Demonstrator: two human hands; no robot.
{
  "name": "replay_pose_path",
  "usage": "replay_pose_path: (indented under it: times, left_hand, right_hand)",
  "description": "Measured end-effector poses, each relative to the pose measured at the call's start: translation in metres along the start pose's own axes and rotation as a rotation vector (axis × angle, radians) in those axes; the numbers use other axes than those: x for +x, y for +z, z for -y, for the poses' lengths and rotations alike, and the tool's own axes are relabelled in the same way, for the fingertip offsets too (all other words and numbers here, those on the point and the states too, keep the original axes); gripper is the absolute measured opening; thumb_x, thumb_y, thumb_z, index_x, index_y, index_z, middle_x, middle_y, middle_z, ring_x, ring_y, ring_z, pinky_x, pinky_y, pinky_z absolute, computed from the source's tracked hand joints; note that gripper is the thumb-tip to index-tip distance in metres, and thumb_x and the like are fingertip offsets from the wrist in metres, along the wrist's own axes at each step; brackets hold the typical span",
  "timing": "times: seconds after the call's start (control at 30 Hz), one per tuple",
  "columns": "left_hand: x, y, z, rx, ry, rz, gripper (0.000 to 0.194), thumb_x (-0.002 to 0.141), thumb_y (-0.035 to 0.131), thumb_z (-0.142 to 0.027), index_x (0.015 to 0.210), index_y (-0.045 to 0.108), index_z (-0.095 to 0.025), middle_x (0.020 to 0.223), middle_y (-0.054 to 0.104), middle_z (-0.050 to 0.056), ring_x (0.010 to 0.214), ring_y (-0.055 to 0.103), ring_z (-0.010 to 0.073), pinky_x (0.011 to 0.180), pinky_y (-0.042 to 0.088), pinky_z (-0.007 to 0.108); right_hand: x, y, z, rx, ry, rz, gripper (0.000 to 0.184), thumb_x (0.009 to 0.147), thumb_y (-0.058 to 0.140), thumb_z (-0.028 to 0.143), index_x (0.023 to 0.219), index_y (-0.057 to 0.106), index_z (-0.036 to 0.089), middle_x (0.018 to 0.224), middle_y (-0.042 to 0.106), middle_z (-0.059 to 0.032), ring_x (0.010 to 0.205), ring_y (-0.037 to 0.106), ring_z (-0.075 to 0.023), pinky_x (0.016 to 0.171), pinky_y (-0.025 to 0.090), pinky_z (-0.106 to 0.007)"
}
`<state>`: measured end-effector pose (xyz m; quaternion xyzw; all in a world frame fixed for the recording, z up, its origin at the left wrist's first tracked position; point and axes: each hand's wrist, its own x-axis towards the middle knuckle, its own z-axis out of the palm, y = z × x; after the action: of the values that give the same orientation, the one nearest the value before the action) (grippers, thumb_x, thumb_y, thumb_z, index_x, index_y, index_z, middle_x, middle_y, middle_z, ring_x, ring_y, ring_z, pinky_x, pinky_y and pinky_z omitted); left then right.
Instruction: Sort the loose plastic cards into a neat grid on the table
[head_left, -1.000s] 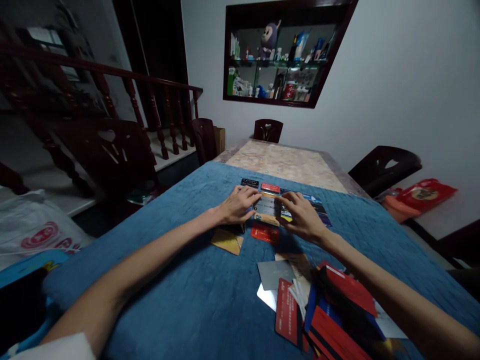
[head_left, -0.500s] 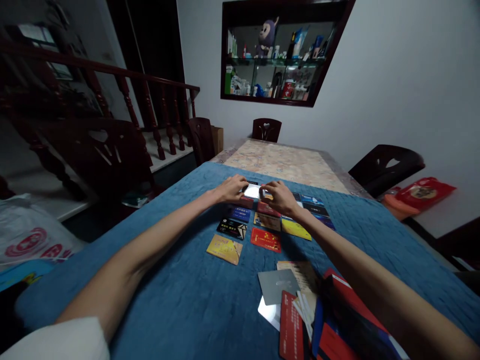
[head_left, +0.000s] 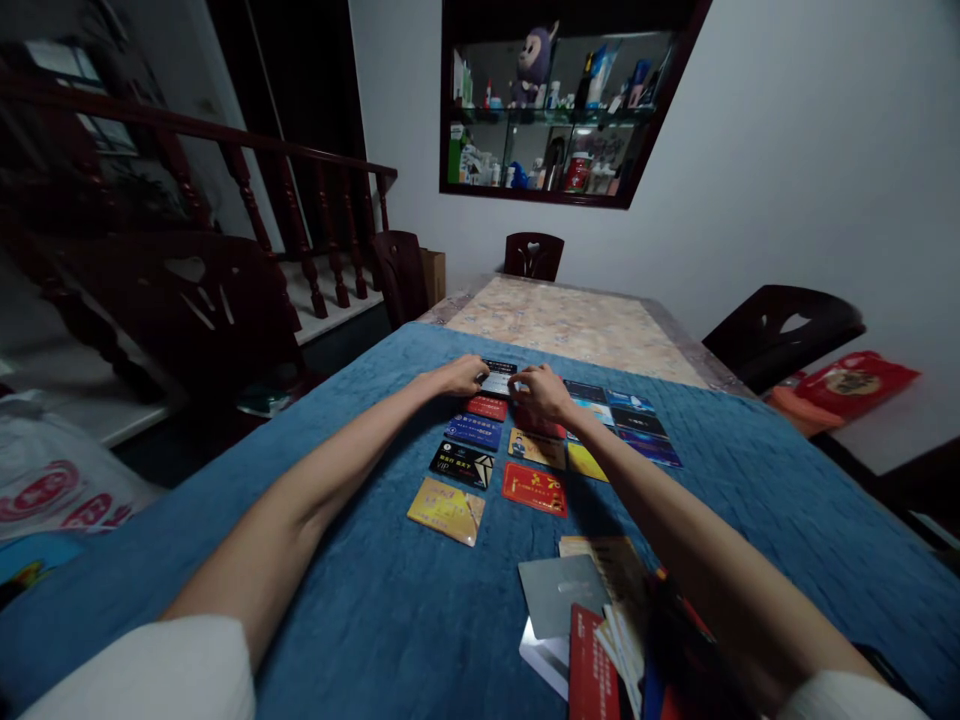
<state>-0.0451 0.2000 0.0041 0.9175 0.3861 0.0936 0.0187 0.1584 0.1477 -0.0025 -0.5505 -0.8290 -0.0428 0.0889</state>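
A silvery card (head_left: pixel 498 383) is at the far end of the left column of cards, just in front of a black card (head_left: pixel 498 366). My left hand (head_left: pixel 465 377) pinches its left edge. The fingertips of my right hand (head_left: pixel 543 392) are closed at its right edge. Nearer to me in that column lie a red card (head_left: pixel 486 407), a blue card (head_left: pixel 474 432), a black VIP card (head_left: pixel 461 464) and a gold card (head_left: pixel 448 510). My right hand partly hides a dark red card (head_left: pixel 541 425) in the second column.
A tan card (head_left: pixel 537 449), a red-orange card (head_left: pixel 535 487) and a yellow card (head_left: pixel 587 461) lie nearby, with several dark cards (head_left: pixel 634 420) to the right. A loose pile with a grey card (head_left: pixel 564 592) is close to me on the blue cloth (head_left: pixel 337 600). Chairs (head_left: pixel 784 335) surround the table.
The silvery card has lost its bright glare and appears flatter against the cloth. My right hand has shifted slightly left and down. The view has tilted a little.
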Motion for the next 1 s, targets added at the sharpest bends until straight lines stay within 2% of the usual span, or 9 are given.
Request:
replay_pose_path:
  times: [0.13, 0.4, 0.63, 0.83, 1.0]
  left_hand:
    - [0.005, 0.002, 0.004, 0.016, -0.012, 0.076, 0.026, 0.069, 0.059, -0.013, 0.091, 0.072, -0.015, 0.088, 0.07, 0.005, 0.087, 0.062, 0.0208, 0.074, 0.046, 0.024]
    - [0.009, 0.006, 0.01, 0.012, -0.038, 0.141, 0.032, 0.067, 0.056, -0.014, 0.095, 0.072, -0.017, 0.084, 0.07, 0.003, 0.084, 0.062, 0.0191, 0.075, 0.046, 0.022]
    - [0.01, 0.007, 0.011, 0.011, -0.048, 0.175, 0.034, 0.068, 0.054, -0.011, 0.095, 0.073, -0.017, 0.088, 0.071, 0.003, 0.086, 0.063, 0.0195, 0.076, 0.047, 0.023]
    - [0.009, 0.007, 0.008, 0.013, -0.074, 0.171, 0.036, 0.069, 0.054, -0.011, 0.1, 0.073, -0.017, 0.095, 0.071, 0.004, 0.093, 0.063, 0.0207, 0.08, 0.047, 0.023]
    - [0.005, 0.007, 0.005, 0.013, -0.102, 0.155, 0.037, 0.069, 0.055, -0.008, 0.1, 0.073, -0.017, 0.094, 0.071, 0.004, 0.094, 0.063, 0.0203, 0.08, 0.047, 0.022]
  right_hand:
    - [0.006, 0.008, -0.002, -0.002, -0.001, 0.015, 0.027, 0.09, 0.056, 0.025, 0.11, 0.073, 0.021, 0.116, 0.068, -0.0113, 0.099, 0.055, -0.0249, 0.084, 0.038, -0.031]
    - [0.013, 0.016, -0.004, -0.004, -0.004, 0.04, 0.024, 0.091, 0.056, 0.026, 0.107, 0.074, 0.022, 0.112, 0.07, -0.011, 0.101, 0.057, -0.0244, 0.088, 0.038, -0.031]
    - [0.013, 0.019, -0.004, -0.013, 0.023, 0.053, 0.028, 0.091, 0.055, 0.028, 0.112, 0.073, 0.022, 0.112, 0.069, -0.0126, 0.103, 0.056, -0.0274, 0.082, 0.041, -0.031]
    - [0.015, 0.022, -0.007, -0.025, 0.002, 0.07, 0.03, 0.092, 0.054, 0.03, 0.116, 0.071, 0.026, 0.115, 0.069, -0.0093, 0.104, 0.056, -0.026, 0.087, 0.041, -0.032]
    - [0.013, 0.023, -0.006, -0.033, 0.001, 0.069, 0.034, 0.095, 0.049, 0.034, 0.122, 0.069, 0.027, 0.12, 0.067, -0.0104, 0.107, 0.055, -0.0277, 0.087, 0.041, -0.034]
